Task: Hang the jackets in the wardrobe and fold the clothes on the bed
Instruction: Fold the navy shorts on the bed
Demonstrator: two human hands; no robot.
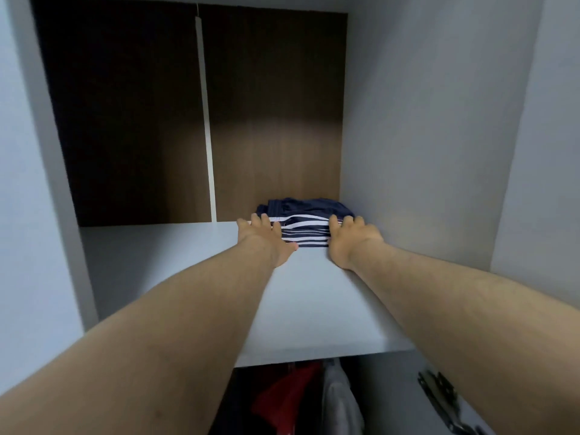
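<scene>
Both bare arms reach deep into the upper compartment of the wardrobe (53, 158), where a folded navy garment with white stripes (309, 226) lies on the white shelf (175, 262). It sits at the back right of that shelf, close to the dark wood-grain back panel (276, 120) and near the pale right side wall (423, 136). The left hand (265, 238) rests on the garment's left end with its fingers spread and laid over the top of the fabric, the thumb stretched along the front edge. The right hand (353, 241) rests on the right end in much the same way, fingers lying over the top and the heel of the hand down on the shelf. Neither hand is clenched; both lie loosely on the cloth, touching it rather than pinching it, though the undersides of the fingers are hidden. A narrow white strip (205, 120) runs upright down the back panel, left of the garment. Below the shelf's front edge, a red garment (282, 400) and a grey garment (340, 400) show side by side in the lower compartment, and a metal hinge (439, 394) sits at the lower right.
</scene>
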